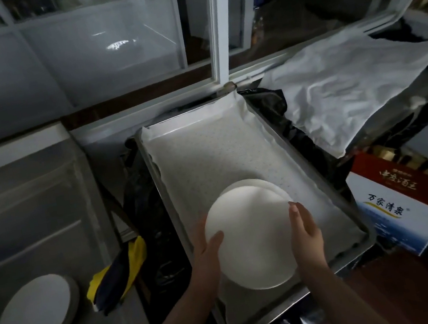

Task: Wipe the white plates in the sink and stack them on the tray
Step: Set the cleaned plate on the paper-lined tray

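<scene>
Both hands, left hand (209, 246) and right hand (304, 234), grip the white plate (250, 237) at nine and three o'clock; lower it level, centred onto the plate (267, 184) below.

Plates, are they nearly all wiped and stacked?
Not yet. One round white plate on the tray already lies on the paper-lined metal tray. Left hand and right hand hold another white plate above it. A stack of white plates waits in the steel sink.
</scene>
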Tool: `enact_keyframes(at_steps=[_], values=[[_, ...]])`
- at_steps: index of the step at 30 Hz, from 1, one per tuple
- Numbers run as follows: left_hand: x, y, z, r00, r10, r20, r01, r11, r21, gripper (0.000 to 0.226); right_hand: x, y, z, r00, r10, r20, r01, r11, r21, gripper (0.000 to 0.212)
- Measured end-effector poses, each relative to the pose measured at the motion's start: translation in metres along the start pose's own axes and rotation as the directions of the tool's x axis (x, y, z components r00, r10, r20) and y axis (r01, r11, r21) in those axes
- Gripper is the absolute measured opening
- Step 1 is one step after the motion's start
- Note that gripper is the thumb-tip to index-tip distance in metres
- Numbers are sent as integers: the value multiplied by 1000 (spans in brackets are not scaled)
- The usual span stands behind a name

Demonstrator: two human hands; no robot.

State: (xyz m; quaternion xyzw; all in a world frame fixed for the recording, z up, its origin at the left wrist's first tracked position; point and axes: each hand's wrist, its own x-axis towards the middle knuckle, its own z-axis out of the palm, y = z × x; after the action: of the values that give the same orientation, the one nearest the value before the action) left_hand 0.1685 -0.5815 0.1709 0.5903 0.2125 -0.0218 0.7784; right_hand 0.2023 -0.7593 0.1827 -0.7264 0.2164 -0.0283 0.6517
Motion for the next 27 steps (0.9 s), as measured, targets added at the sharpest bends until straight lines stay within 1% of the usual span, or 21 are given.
enact_keyframes(at_steps=[2, 5, 8, 11, 14, 18, 20, 24, 27], values=[[4, -4, 8, 999, -35, -37, 35, 999, 6, 64, 6, 3, -3, 999, -51, -11, 51, 998, -37, 30], [14, -12, 16, 995, -46, -92, 52, 997, 63, 63, 15, 7, -5, 999, -26, -31, 25, 999, -26, 28], [23, -23, 18, 996, -46, -77, 54, 993, 106, 64, 23, 13, -6, 998, 43, -41, -43, 999, 1, 22], [30, -23, 21, 995, -48, -86, 60, 988, 144, 68, 31, 18, -4, 997, 65, -37, -65, 998, -1, 22], [39, -19, 23, 995, -50, -86, 62, 987, 149, 56, 38, 20, 1, 997, 50, -52, -50, 999, 1, 22], [49, -16, 25, 992, -76, -100, 84, 993, 81, 45, 47, 24, 8, 998, 21, -58, -21, 1000, -11, 25], [51, -12, 26, 991, -89, -101, 97, 992, 80, 45, 51, 27, 10, 998, 20, -56, -21, 1000, -17, 25], [57, -14, 26, 992, -82, -94, 95, 985, 142, 46, 58, 28, 12, 998, 19, -52, -20, 1000, -20, 18], [59, -16, 27, 991, -78, -107, 97, 977, 192, 52, 63, 31, 14, 999, 4, -53, -6, 999, -33, 24]])
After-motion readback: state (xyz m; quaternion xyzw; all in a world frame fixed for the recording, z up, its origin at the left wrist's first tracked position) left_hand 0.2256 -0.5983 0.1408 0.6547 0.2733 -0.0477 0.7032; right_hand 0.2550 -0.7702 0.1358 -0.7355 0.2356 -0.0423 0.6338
